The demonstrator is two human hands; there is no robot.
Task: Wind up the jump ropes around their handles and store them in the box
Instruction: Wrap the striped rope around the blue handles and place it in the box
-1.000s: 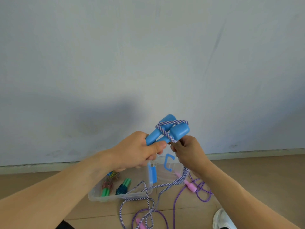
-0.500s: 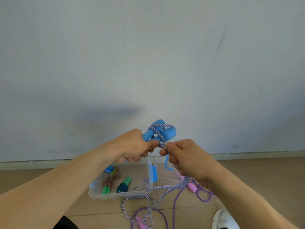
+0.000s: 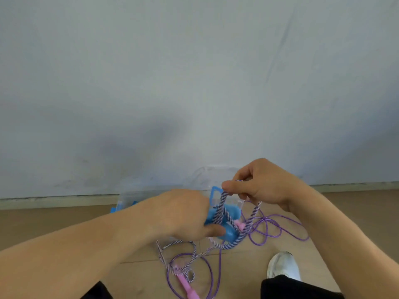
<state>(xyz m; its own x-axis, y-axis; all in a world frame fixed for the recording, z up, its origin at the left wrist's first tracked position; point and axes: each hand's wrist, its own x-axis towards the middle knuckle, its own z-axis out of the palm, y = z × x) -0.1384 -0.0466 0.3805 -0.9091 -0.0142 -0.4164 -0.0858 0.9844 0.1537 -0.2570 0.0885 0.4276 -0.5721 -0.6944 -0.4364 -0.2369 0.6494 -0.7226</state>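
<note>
winding the striped rope around the blue handles, above the clear box

the clear box (image 3: pixel 129 198) sits on the floor by the wall, mostly hidden behind the arms. the left hand (image 3: pixel 185 214) grips the blue handles (image 3: pixel 230 233) with fingers curled round them; the right hand (image 3: pixel 265 184) pinches the striped rope (image 3: pixel 222 203) between thumb and fingers, just above. best to keep each turn taut and close to the last, clear of the purple rope (image 3: pixel 272 227) lying loose below.

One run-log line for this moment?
left hand: grips blue handles | right hand: pinches striped rope | box: behind
</note>
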